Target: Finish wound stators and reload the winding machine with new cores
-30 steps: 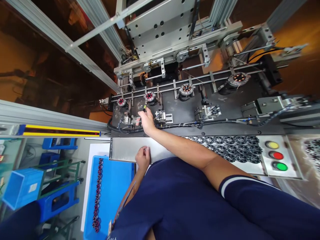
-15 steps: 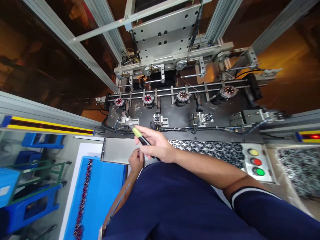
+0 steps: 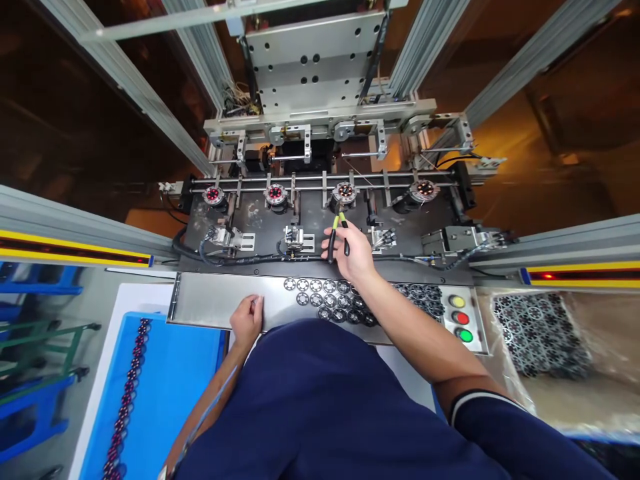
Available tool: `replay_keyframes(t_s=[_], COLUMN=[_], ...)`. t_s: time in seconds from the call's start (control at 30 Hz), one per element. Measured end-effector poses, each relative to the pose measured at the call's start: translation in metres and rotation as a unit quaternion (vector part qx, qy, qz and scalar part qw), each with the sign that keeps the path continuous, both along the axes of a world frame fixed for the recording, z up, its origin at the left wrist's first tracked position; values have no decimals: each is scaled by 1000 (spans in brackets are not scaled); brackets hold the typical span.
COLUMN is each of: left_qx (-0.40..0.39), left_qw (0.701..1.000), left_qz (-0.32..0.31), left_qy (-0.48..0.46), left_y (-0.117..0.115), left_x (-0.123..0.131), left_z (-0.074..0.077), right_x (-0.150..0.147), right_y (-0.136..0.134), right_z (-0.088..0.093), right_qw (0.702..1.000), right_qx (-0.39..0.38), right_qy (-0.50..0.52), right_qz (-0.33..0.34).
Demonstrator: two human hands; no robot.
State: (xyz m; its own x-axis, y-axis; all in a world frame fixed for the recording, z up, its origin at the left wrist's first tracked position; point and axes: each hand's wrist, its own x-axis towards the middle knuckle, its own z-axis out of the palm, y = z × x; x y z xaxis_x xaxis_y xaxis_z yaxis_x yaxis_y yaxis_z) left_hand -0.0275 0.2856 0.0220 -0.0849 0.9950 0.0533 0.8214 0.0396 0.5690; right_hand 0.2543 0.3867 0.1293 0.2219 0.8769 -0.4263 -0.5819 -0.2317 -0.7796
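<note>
In my right hand (image 3: pixel 356 253) is a pair of pliers (image 3: pixel 345 233) with green and black handles, spread a little apart. Their jaws reach the front edge of the third round fixture (image 3: pixel 344 193), which carries a round part with copper-orange coils. My left hand (image 3: pixel 247 319) rests at the front of the metal tray (image 3: pixel 205 300), fingers curled in; whatever may be inside them is hidden. Right of it, several dark ring-shaped parts (image 3: pixel 316 285) lie in rows on the tray.
Two fixtures to the left hold red-centred parts (image 3: pixel 276 194); another fixture (image 3: pixel 425 191) stands at right. Clamps and cables (image 3: pixel 295 238) line the black plate. Yellow, red and green buttons (image 3: pixel 463 319) sit right. A blue tray (image 3: pixel 170 387) holds a line of parts; a bag (image 3: pixel 540 333) holds more.
My right hand has carried the pliers from the left over to the third fixture. The left hand stays low by the tray. The whole view has shifted somewhat.
</note>
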Motion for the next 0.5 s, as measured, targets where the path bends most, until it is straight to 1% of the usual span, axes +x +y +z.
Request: replay_keyframes(t_s=[0.3, 0.5], left_qx=[1, 4], left_qw=[1000, 1000], left_qz=[-2, -2], left_qy=[7, 7], left_y=[0, 0], left_x=[-1, -1], left_z=[-2, -3], right_x=[3, 4], right_y=[8, 10], right_z=[-4, -7], right_qw=[1000, 1000], right_qx=[-18, -14], right_qy=[13, 16], right_qz=[-17, -21])
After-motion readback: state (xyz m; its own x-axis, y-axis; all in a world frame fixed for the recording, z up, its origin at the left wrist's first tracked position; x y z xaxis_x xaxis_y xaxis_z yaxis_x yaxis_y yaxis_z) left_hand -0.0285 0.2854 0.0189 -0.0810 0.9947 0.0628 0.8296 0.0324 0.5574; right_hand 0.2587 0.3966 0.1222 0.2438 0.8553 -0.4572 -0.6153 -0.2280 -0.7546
